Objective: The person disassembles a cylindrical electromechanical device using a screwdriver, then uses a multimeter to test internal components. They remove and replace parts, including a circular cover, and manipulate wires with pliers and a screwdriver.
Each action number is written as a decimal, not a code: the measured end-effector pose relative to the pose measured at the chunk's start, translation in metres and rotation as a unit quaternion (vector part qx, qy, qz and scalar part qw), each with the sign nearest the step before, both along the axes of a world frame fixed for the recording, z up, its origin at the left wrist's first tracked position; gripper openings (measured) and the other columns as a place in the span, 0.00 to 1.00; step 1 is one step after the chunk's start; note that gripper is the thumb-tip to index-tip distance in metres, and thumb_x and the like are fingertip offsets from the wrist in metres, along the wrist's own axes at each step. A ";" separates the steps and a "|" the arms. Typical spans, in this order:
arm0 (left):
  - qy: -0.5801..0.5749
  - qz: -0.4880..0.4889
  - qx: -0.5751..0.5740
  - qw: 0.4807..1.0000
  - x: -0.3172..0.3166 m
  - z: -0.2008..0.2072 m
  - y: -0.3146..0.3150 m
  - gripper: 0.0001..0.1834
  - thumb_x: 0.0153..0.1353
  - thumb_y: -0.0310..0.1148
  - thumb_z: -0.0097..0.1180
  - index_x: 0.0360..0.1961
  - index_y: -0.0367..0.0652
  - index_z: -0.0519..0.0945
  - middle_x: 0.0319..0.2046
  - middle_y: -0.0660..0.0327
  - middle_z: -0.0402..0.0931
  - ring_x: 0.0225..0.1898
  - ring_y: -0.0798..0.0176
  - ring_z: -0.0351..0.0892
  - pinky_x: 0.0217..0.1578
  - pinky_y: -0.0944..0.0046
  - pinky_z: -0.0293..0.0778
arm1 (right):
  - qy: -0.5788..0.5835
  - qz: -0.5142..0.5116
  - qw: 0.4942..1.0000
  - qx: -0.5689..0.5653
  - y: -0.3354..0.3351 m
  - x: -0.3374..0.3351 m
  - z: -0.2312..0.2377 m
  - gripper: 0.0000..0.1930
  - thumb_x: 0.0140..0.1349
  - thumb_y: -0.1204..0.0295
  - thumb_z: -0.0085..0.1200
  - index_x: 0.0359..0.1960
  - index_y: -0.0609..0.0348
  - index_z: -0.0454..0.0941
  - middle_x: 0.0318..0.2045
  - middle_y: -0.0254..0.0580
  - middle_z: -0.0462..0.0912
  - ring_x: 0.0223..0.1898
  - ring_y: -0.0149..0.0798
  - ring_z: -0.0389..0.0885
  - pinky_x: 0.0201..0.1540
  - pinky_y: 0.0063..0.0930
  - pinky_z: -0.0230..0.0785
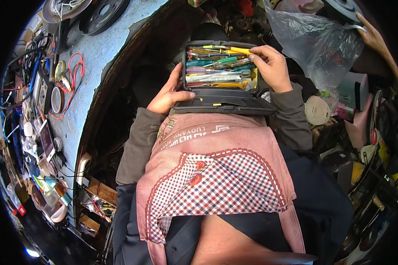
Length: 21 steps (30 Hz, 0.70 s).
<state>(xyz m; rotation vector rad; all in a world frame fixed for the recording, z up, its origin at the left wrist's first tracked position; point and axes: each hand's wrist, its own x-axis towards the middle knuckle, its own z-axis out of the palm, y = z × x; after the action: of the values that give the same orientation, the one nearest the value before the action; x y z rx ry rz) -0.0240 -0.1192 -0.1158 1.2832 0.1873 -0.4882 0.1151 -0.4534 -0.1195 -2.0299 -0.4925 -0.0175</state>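
Tool case point(221, 43) lay open between both hands, lid point(243, 104) folded toward apron point(208, 145). Left hand point(167, 93) had hold of left edge, thumb over lid. Right hand point(272, 66) sat at far right corner, thumb and forefinger nearly together at yellow handle point(240, 51); pinched or merely touching, I couldn't tell. Opening looked done; tools point(227, 60) lay packed, sorting or picking seemingly unfinished.
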 end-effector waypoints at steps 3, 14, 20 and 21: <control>-0.001 -0.005 0.008 1.000 0.000 -0.002 0.001 0.64 0.62 0.23 0.68 0.89 0.36 0.36 0.84 0.43 0.52 0.84 0.48 0.56 0.82 0.55 0.53 | 0.031 0.042 0.998 -0.040 -0.003 -0.004 0.003 0.09 0.68 0.75 0.67 0.48 0.64 0.89 0.35 0.40 0.85 0.32 0.31 0.83 0.37 0.27 0.75; -0.141 -0.077 0.195 0.968 0.013 -0.010 0.013 0.60 0.56 0.26 0.72 0.89 0.52 0.56 0.85 0.40 0.47 0.84 0.40 0.55 0.83 0.52 0.54 | 0.047 0.190 0.965 -0.174 -0.001 -0.014 0.016 0.12 0.65 0.70 0.66 0.47 0.62 0.90 0.43 0.49 0.88 0.46 0.57 0.89 0.52 0.47 0.80; -0.094 -0.139 0.271 0.948 0.021 0.008 0.010 0.49 0.53 0.20 0.69 0.80 0.56 0.75 0.88 0.48 0.36 0.87 0.40 0.47 0.82 0.50 0.58 | -0.082 0.041 0.964 -0.249 0.008 -0.003 0.005 0.09 0.66 0.75 0.62 0.43 0.57 0.93 0.39 0.46 0.86 0.43 0.55 0.88 0.46 0.48 0.82; -0.101 -0.149 0.275 0.944 0.022 0.008 0.010 0.48 0.53 0.20 0.69 0.79 0.55 0.76 0.88 0.47 0.36 0.87 0.39 0.46 0.82 0.49 0.59 | -0.098 0.041 0.960 -0.258 0.009 -0.002 0.000 0.09 0.65 0.76 0.61 0.43 0.56 0.93 0.38 0.45 0.85 0.43 0.54 0.88 0.46 0.48 0.82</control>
<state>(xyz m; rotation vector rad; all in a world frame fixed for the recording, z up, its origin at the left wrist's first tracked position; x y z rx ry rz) -0.0023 -0.1095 -0.1077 1.9167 -0.0538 -0.5784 0.1134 -0.4444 -0.1194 -2.5297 -0.7671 -0.0447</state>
